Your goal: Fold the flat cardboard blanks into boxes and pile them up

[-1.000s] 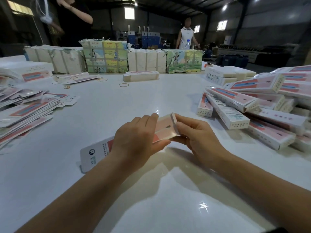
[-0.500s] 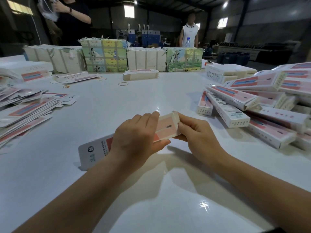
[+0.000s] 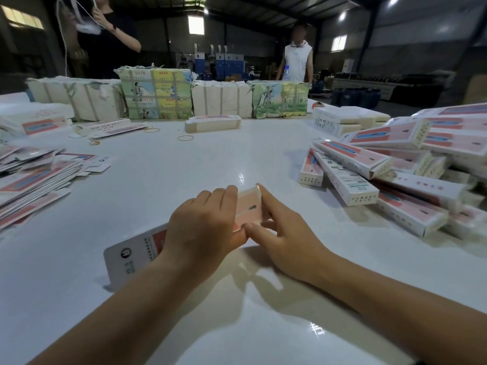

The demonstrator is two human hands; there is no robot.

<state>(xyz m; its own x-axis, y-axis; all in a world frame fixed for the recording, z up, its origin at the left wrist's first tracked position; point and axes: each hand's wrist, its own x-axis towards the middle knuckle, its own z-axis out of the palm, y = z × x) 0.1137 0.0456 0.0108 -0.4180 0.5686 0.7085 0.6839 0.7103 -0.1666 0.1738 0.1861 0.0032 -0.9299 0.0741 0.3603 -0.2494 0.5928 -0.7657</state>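
A long pink-and-white cardboard box lies across the white table in front of me, its near-left end sticking out past my wrist. My left hand is curled over its middle and grips it. My right hand holds the far right end, index finger along the end flap and thumb under the edge. A heap of folded boxes lies at the right. Flat blanks are fanned out at the left.
Wrapped bundles line the far edge of the table. A small stack of blanks and loose rubber bands lie before them. Two people stand beyond the table, one at far left, one at far right.
My right hand's fingers have closed in on the box's right end and pushed the end flap in. The left hand keeps its grip. The box has barely shifted.
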